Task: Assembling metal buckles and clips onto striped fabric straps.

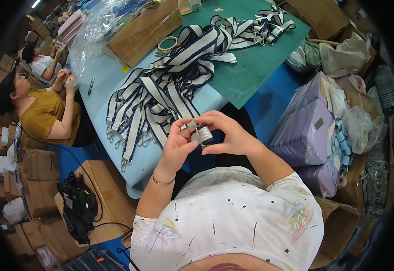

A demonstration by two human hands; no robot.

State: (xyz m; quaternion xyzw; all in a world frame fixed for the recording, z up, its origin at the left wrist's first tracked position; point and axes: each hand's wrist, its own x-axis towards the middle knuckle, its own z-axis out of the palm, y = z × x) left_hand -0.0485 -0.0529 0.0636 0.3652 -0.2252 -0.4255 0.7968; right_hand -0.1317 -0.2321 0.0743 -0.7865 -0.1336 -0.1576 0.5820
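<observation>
- A white webbing strap with navy edging, curled into a short loop, sits between both hands, just off the near edge of the counter.
- A thin, pale strip or slider crosses the loop; the fingers hide too much to tell which.
- The loop could spring open or twist if the pinch loosens, since only fingertips seem to hold it and webbing this stiff would likely resist bending.
- A tug from the pile of straps could pull it askew, should its tail run back there; I cannot tell whether it does.
- Metal swivel hooks near the counter's edge could snag neighbouring straps, because they lie crowded together.
- The left hand is clamped on the loop's left side, thumb along the front, fingers curled behind.
- The right hand closes round the other side, index finger arched over the top, thumb below; the two hands nearly meet at the fingertips.
- Both forearms rise from the sides, elbows bent, wrists turned inward before the chest.
- Beyond the pile lie a tape roll and a green cutting mat.
</observation>
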